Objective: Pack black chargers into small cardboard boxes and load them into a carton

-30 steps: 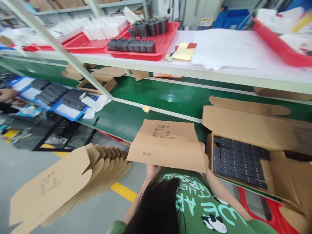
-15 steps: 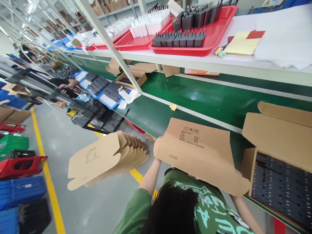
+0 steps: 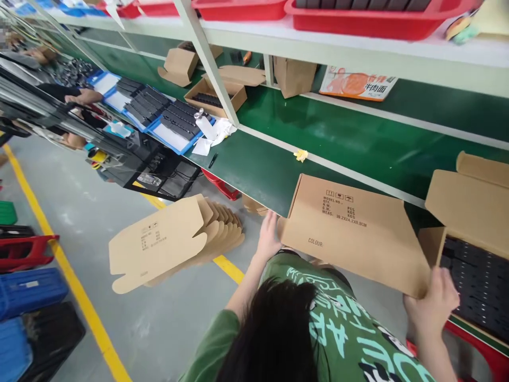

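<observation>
A brown cardboard box (image 3: 350, 228) with printed labels lies lid up at the front edge of the green bench, partly over my lap. My left hand (image 3: 270, 233) is at its left end, fingers fairly straight and pressed to the small side flap. My right hand (image 3: 433, 297) grips the near right corner, thumb below and fingers along the end. The box's inside is hidden. To the right stands an open cardboard box (image 3: 433, 241) filled with rows of black parts (image 3: 477, 286).
A stack of folded cardboard boxes (image 3: 159, 244) stands at the left. Blue trays (image 3: 175, 140) of black parts, a pen (image 3: 213, 160) and yellow scrap (image 3: 301, 155) lie on the bench (image 3: 254, 170). A shelf with red trays (image 3: 358, 24) hangs above. Another person's arm (image 3: 83, 96) shows far left.
The box's lid and near side have folded down into a neat closed shape. My right hand has come into view at its right corner. My left hand's fingers have straightened. The view has tilted down.
</observation>
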### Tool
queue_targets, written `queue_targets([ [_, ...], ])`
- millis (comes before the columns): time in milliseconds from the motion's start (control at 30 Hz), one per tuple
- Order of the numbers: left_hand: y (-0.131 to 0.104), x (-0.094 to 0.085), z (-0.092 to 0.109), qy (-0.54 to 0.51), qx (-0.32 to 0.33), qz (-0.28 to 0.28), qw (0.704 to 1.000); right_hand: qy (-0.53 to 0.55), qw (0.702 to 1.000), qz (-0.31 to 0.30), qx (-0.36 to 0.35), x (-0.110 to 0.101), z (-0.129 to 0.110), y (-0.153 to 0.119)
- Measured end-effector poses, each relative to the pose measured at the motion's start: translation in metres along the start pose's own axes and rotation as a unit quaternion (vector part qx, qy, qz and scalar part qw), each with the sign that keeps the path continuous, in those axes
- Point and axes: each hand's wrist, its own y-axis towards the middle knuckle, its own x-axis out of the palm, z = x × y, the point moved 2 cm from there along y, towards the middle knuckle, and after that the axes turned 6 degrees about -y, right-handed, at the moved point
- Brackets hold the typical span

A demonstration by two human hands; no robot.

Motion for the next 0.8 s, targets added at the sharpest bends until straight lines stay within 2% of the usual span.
queue_targets([
  [33,0.004,0.003,0.008,0.000,0.032,-0.037,0.999,-0.001,0.999,0.008,-0.032,0.001,0.005,0.000],
  [100,0.008,0.013,0.017,0.004,0.049,-0.067,0.997,-0.006,0.997,-0.005,-0.080,0.010,0.012,-0.003],
  [267,-0.001,0.033,0.022,0.016,0.035,-0.029,0.999,-0.046,0.997,-0.054,-0.040,0.027,0.019,-0.014],
  [500,-0.009,0.040,0.041,-0.039,-0.033,-0.030,0.998,-0.117,0.986,-0.110,-0.038,0.007,0.029,0.000],
  [633,-0.012,0.048,0.042,-0.137,-0.050,0.018,0.989,-0.145,0.981,-0.119,-0.054,0.000,0.034,0.007],
  [700,-0.017,0.052,0.038,-0.176,-0.111,0.097,0.973,-0.150,0.980,-0.112,-0.062,-0.002,0.031,0.008],
  [767,-0.025,0.061,0.033,-0.201,-0.241,0.174,0.933,-0.148,0.981,-0.104,-0.069,-0.002,0.028,0.006],
  [800,-0.029,0.067,0.034,-0.218,-0.292,0.178,0.914,-0.146,0.981,-0.102,-0.071,-0.002,0.026,0.005],
])
